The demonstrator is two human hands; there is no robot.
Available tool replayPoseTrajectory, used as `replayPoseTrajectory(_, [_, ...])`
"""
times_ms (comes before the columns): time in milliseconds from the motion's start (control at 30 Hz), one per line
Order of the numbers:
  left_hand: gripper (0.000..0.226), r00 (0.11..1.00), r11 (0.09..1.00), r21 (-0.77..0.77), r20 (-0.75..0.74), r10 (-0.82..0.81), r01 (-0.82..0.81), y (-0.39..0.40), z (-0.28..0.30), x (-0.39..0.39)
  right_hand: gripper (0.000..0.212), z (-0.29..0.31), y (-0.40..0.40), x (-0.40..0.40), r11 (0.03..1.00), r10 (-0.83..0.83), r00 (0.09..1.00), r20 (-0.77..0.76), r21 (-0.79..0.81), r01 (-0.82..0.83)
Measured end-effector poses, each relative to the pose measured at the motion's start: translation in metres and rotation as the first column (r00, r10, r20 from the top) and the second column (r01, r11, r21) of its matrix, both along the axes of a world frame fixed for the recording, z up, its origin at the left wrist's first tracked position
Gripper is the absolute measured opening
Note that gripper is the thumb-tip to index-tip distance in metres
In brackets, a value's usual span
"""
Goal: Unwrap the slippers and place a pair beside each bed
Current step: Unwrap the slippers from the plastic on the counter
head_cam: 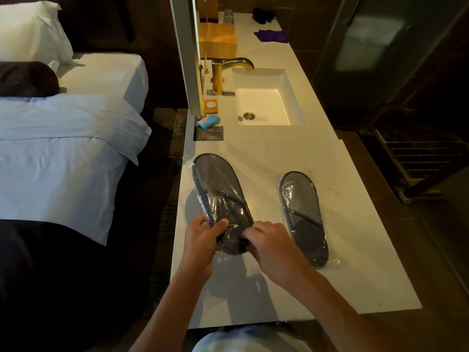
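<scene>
Two packs of dark grey slippers in clear plastic wrap are on the white counter (355,262). The left slipper pack (215,189) is lifted at its near end, toes toward me. My left hand (200,240) grips its near left edge, thumb on top. My right hand (271,242) pinches the plastic at the near right end of the same pack. The second slipper pack (302,212) lies flat to the right, untouched. A bed (63,153) with white linen stands to the left of the counter.
A rectangular sink (266,102) with a gold tap (223,72) sits further along the counter. A blue soap box (208,121), an orange dish, a wooden box (217,39), a glass and purple gloves (271,35) lie beyond. A dark floor gap separates counter and bed.
</scene>
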State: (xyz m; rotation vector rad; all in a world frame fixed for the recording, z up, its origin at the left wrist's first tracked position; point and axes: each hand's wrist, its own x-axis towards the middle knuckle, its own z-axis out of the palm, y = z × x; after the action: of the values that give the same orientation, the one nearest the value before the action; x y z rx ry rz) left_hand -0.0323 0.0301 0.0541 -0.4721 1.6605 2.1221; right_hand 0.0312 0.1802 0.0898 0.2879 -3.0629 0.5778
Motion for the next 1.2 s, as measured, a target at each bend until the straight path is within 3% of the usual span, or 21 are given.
replayPoseTrajectory(233, [0.016,0.989,0.989,0.068,0.083,0.124,-0.13,-0.006,0.001,-0.005,0.018,-0.012,0.003,0.018,0.988,0.157,0.988,-0.002,-0.004,-0.157])
replayPoseTrajectory(300, [0.019,0.984,0.983,0.1,0.107,0.141,-0.152,-0.006,0.0,-0.005,0.018,-0.012,0.006,0.022,0.993,0.065,0.993,0.094,-0.102,-0.055])
replayPoseTrajectory(367, [0.023,0.983,0.979,0.128,0.114,0.143,-0.157,-0.005,0.001,-0.002,0.023,-0.01,0.004,0.024,0.933,-0.1,0.962,0.253,-0.311,0.179])
replayPoseTrajectory(467, [0.027,0.987,0.978,0.164,0.111,0.112,-0.13,-0.001,0.001,0.003,0.016,-0.004,-0.001,0.021,0.623,-0.246,0.826,0.507,-0.57,0.535])
replayPoseTrajectory(567, [0.024,0.994,0.978,0.189,0.08,0.072,-0.086,0.008,0.002,0.009,0.015,0.001,-0.009,0.019,0.212,-0.167,0.708,0.687,-0.676,0.706])
replayPoseTrajectory(667, [0.026,0.997,0.981,0.186,0.058,0.041,-0.051,0.016,0.002,0.013,0.013,-0.001,-0.013,0.015,0.023,-0.205,0.666,0.717,-0.677,0.736])
replayPoseTrajectory(800, [0.027,0.995,0.981,0.177,0.079,0.067,-0.08,0.021,0.0,0.006,0.011,-0.004,-0.015,0.017,-0.012,-0.255,0.655,0.711,-0.68,0.733])
replayPoseTrajectory(1200, [0.028,0.979,0.979,0.05,0.064,0.194,-0.197,0.028,0.011,-0.089,0.016,-0.018,-0.005,0.052,0.036,-0.194,0.614,0.765,-0.62,0.784])
